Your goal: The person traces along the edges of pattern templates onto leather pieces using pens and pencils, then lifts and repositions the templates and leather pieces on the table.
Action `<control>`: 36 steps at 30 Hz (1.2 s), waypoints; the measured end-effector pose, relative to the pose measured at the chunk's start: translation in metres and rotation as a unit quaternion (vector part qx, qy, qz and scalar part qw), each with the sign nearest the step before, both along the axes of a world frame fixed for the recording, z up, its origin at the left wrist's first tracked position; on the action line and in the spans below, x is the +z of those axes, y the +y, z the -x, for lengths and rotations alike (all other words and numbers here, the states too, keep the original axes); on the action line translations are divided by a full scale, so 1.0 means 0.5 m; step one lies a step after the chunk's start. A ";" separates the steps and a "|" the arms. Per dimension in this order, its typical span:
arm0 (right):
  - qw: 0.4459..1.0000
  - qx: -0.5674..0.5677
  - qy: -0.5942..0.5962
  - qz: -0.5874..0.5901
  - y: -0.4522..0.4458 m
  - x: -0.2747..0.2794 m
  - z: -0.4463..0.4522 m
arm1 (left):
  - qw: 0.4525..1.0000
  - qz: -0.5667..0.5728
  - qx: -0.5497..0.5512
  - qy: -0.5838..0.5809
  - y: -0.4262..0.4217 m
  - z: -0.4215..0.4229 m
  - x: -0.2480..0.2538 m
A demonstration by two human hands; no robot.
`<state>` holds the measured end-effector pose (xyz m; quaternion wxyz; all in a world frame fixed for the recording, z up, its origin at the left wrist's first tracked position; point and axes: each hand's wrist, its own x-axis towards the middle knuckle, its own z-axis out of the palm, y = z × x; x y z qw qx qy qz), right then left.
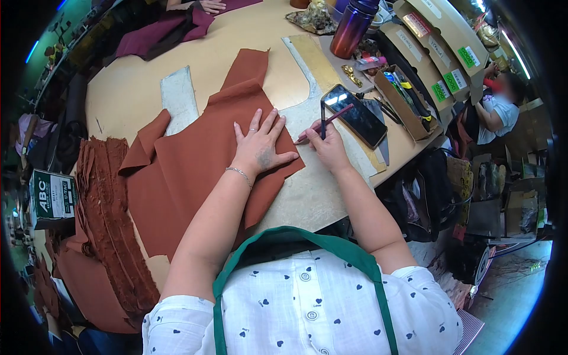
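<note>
My left hand (260,142) lies flat with fingers spread on a rust-brown piece of fabric (195,160), near its right edge. A bracelet and a ring show on this hand. My right hand (325,145) is closed round a reddish pencil (339,114), whose tip is at the fabric's right edge. A dark pen-like stick (323,115) stands up between the same fingers. Beneath the fabric is a pale grey pattern sheet (319,201), and a narrow part of a pale sheet (179,97) sticks out at the upper left.
Right of my hands lies a phone (355,115), with a cardboard tray (405,106) of tools and a purple-orange bottle (354,26) beyond. Stacked brown fabric strips (109,219) lie left. Another person's hand (210,6) rests by maroon fabric (157,35) across the table.
</note>
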<state>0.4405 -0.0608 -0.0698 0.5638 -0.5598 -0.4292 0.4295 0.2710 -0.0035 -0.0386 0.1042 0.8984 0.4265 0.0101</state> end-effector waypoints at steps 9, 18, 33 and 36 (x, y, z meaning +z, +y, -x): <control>0.999 0.033 -0.020 0.018 0.000 0.006 -0.015 | 1.000 0.006 0.000 0.001 0.000 0.000 0.001; 0.993 -0.091 0.067 0.018 -0.074 0.043 -0.055 | 0.999 0.017 0.004 0.029 0.064 0.002 0.004; 0.952 -0.121 0.265 0.094 -0.203 0.022 -0.096 | 0.999 0.028 0.038 0.026 0.125 0.006 0.006; 0.943 -0.078 0.310 0.090 -0.203 0.011 -0.113 | 0.998 0.025 0.041 0.032 0.133 0.005 0.004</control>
